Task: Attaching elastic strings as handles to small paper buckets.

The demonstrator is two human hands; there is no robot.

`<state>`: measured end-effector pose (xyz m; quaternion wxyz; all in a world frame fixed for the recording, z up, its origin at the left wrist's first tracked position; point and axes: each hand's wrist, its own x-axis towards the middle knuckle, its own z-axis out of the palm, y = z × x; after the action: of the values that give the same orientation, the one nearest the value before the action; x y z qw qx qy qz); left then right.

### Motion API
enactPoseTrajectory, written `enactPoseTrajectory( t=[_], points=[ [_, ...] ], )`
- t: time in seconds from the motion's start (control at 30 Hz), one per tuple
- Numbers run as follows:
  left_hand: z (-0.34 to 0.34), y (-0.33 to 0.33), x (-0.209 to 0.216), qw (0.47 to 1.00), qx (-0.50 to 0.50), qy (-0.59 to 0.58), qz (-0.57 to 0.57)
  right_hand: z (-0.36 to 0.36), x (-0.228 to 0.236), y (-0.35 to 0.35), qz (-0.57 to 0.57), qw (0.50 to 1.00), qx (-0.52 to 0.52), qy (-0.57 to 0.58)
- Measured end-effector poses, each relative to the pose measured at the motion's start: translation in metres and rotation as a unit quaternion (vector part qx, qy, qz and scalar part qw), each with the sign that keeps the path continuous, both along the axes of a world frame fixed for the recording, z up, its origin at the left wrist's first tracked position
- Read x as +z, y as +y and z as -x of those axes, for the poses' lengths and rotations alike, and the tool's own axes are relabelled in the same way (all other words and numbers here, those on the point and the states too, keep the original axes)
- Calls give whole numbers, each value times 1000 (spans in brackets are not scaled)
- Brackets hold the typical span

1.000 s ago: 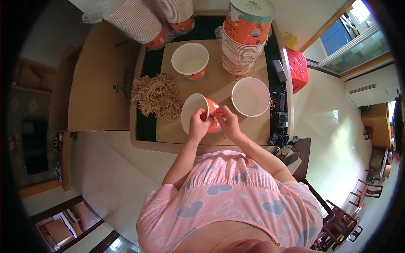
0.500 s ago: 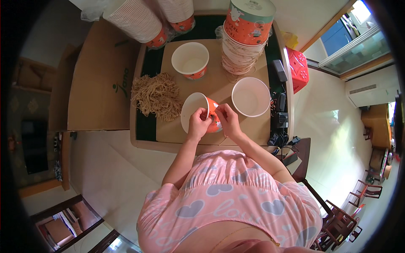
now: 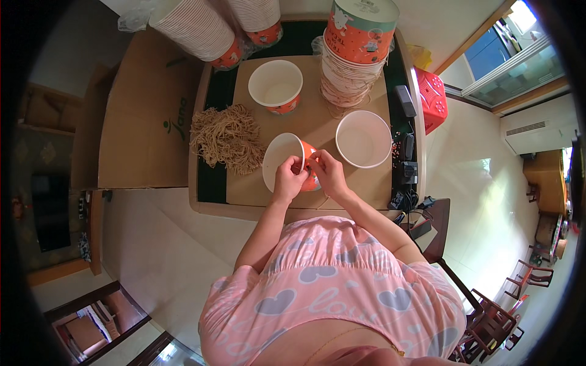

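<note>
I see both hands at the near side of the tabletop [image 3: 211, 193], working at one tilted cup [image 3: 281, 160] that lies on a flat cardboard sheet [image 3: 244, 192], its mouth turned to the left and its orange printed wall to the right; the left hand [image 3: 289, 180] pinches the cup at its rim, the fingers bent and close together; the right hand [image 3: 329, 174] has its fingertips drawn together against the orange wall, and from my distance I cannot tell whether they pinch anything there; the two hands sit just beside each other; to the left of the cup I make out a tangled heap of tan strings [image 3: 226, 139]; beyond the cup stands an upright open cup [image 3: 274, 82], white inside; near the right hand I see a white open tub [image 3: 363, 139]; farther back rises an upside-down stack of cups [image 3: 360, 43] with strings hanging round its lower part; two more cup stacks, the left one [image 3: 194, 27] and the right one [image 3: 255, 18], lean at the far left corner; along the right edge I find black adapters [image 3: 407, 174]; a large cardboard box [image 3: 143, 122] stands left of the tabletop; a red stool [image 3: 431, 100] stands to its right.
</note>
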<state>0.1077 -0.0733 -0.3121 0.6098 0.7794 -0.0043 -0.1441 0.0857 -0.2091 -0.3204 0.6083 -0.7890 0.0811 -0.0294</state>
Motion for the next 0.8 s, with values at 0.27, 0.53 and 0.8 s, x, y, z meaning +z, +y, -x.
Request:
enactPoseTrajectory(
  t=[0.27,0.53,0.8],
  points=[
    [-1,0,-2,997,-17,-13,79,0,-8,1,-23,999,-27,-17],
    [-10,2,-3,992,-68,-107,-30,5,-8,1,-31,999,-40,6],
    [-5,-14,5,974,-77,-182,-114,9,-30,-5,-58,996,-62,13]
  ],
)
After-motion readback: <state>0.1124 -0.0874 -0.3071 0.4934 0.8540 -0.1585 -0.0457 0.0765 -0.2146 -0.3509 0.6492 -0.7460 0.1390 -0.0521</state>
